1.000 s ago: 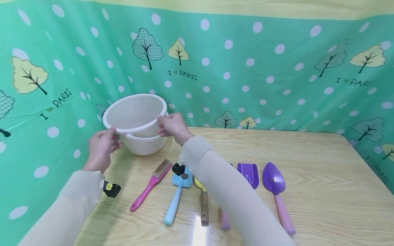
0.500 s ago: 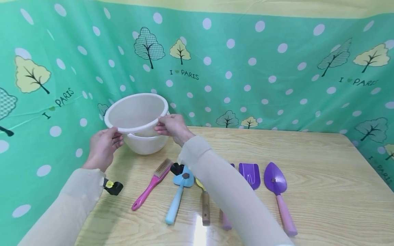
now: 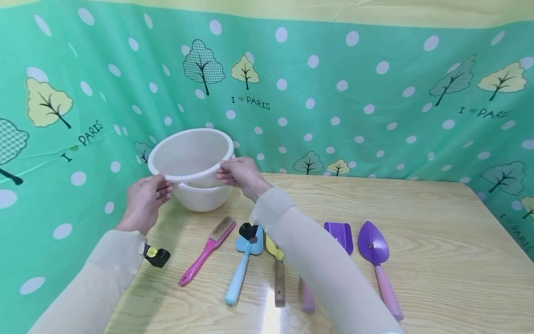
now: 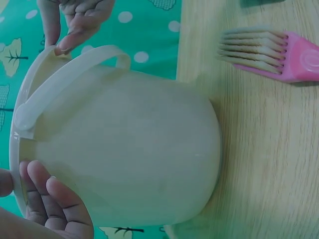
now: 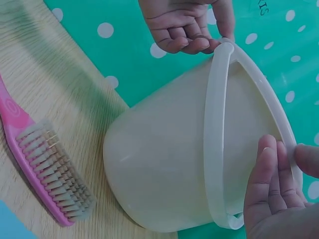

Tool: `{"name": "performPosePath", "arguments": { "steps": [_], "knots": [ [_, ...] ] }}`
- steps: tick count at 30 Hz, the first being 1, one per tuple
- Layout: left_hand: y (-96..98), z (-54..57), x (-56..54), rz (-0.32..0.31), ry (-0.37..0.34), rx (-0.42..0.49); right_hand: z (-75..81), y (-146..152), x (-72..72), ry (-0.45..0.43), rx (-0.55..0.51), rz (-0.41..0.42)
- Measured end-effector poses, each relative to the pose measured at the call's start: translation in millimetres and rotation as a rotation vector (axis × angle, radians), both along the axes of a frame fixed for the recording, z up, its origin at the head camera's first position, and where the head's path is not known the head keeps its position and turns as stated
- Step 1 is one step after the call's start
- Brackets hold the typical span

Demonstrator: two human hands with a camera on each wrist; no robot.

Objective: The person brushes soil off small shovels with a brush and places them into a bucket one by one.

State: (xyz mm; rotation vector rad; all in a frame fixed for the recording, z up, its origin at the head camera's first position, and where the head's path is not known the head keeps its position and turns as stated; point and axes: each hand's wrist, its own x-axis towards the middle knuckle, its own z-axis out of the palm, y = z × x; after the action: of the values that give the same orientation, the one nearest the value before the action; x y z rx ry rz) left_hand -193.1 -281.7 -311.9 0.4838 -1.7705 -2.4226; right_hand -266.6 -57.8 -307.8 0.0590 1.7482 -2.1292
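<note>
White, the bucket [image 3: 202,199] is sitting near the far left corner of the desk [image 3: 425,222]; the left hand [image 3: 143,202] and right hand [image 3: 244,175] are pinching its rim [image 3: 189,177], fingers half curled beneath. Even pressure, I'm judging, is best for keeping it level.

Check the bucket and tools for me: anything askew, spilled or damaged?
Nothing stands out: the white bucket, its rim held by the left hand and right hand, shows no visible crack, and no spill shows on the table. The right sleeve partly hides the square purple blade.
</note>
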Motion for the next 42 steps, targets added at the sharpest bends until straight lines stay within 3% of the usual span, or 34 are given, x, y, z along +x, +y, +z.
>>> {"name": "performPosePath", "arguments": {
  "steps": [12, 42],
  "knots": [
    [7.3, -0.6, 1.5, -0.047, 0.006, -0.010, -4.3, 16, 2.7, 0.024, -0.005, 0.055],
    [41.0, -0.9, -1.4, -0.113, -0.031, -0.087, -9.9, 57, 8.7, 0.028, -0.051, 0.053]
  ]
}}
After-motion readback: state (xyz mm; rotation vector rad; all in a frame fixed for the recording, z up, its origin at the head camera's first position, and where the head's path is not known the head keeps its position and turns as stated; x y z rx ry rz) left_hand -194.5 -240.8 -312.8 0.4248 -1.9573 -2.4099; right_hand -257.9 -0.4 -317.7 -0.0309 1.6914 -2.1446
